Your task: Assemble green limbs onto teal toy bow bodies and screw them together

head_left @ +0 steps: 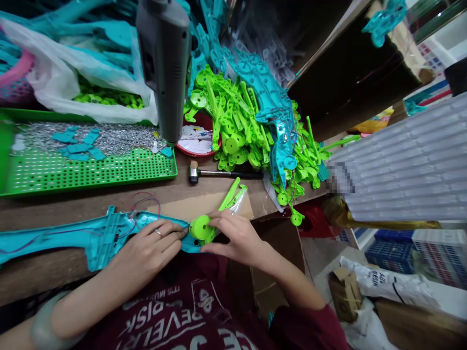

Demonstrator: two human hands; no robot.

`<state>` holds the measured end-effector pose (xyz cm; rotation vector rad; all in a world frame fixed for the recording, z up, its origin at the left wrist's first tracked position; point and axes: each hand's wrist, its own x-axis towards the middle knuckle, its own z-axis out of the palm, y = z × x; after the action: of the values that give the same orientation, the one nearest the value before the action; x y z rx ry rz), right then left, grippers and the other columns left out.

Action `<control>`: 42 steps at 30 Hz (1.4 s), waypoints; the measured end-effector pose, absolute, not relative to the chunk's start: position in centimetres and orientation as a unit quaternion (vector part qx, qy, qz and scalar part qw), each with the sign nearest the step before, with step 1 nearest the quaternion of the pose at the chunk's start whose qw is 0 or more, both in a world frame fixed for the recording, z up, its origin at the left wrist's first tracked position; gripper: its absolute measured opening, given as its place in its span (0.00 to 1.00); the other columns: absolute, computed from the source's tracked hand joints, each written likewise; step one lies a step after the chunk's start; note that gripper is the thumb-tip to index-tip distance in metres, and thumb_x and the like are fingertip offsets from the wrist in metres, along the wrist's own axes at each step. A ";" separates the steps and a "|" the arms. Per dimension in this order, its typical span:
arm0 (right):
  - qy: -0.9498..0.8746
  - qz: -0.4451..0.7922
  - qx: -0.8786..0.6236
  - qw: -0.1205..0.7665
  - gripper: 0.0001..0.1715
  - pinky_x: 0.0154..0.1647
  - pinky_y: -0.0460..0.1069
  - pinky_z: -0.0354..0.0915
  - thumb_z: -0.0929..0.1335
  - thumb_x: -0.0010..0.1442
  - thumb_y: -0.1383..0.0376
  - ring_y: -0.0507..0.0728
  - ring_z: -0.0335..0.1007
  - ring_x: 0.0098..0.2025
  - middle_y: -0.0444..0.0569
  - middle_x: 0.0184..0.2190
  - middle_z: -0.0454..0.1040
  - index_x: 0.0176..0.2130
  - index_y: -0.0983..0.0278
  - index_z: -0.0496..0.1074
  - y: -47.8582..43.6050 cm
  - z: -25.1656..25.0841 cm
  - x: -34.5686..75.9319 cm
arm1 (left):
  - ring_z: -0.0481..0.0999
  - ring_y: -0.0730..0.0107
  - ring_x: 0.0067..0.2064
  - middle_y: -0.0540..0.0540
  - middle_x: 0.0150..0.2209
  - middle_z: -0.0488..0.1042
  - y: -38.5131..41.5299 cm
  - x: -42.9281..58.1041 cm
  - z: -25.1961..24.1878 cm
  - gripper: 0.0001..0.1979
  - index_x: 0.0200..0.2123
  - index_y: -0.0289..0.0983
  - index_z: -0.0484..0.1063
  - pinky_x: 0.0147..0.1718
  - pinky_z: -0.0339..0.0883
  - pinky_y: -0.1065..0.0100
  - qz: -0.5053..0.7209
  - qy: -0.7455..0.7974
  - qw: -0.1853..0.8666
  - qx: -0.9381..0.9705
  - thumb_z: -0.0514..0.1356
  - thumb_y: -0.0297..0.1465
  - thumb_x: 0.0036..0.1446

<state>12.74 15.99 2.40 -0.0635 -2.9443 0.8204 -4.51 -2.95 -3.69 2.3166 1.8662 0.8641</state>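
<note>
A long blue plastic shell (98,243) with thin wires lies along the table's front edge. My left hand (160,240), wearing a ring, presses on its right part with fingers close together. At the shell's right end, my right hand (233,233) pinches a lime-green plastic part (200,228) with a round disc, between thumb and fingers. The green part sits against the blue shell. Just beyond my right hand, more slim green pieces (229,194) and a clear plastic piece lie on a cardboard sheet (182,205).
A grey power tool (168,73) hangs above the table. Behind are a green tray (91,172) of metal screws, a hammer (226,173), a red bowl (197,153), and a heap of green parts (237,126) beside blue parts (262,82). White bags and crates stand right.
</note>
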 end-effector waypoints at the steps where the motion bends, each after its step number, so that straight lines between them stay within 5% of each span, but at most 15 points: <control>1: -0.965 0.260 -0.018 0.033 0.28 0.54 0.53 0.70 0.73 0.60 0.50 0.58 0.74 0.52 0.59 0.50 0.76 0.50 0.66 0.68 16.0 2.4 12.7 | 0.73 0.61 0.49 0.44 0.43 0.78 -3.0 -4.5 -3.7 0.17 0.36 0.36 0.75 0.54 0.63 0.56 0.278 0.601 0.021 0.749 0.47 0.25 0.71; 16: -0.977 0.192 0.030 0.092 0.26 0.42 0.52 0.68 0.72 0.59 0.45 0.58 0.70 0.40 0.56 0.44 0.79 0.37 0.65 0.71 16.2 0.7 12.9 | 0.72 0.57 0.50 0.41 0.44 0.77 -3.5 -3.6 -4.1 0.18 0.36 0.35 0.75 0.54 0.65 0.52 0.276 0.625 0.039 0.729 0.46 0.24 0.70; 42: -0.952 0.236 -0.034 0.193 0.23 0.46 0.56 0.69 0.76 0.56 0.50 0.60 0.75 0.42 0.57 0.43 0.80 0.38 0.64 0.68 15.3 -0.1 12.8 | 0.73 0.59 0.46 0.41 0.41 0.78 -2.8 -4.4 -3.2 0.20 0.32 0.33 0.73 0.50 0.65 0.55 0.295 0.607 0.020 0.737 0.44 0.24 0.72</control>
<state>12.85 15.28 -0.11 -0.0946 -2.6705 0.6621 -4.35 -2.80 -3.17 2.2881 1.8845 0.9148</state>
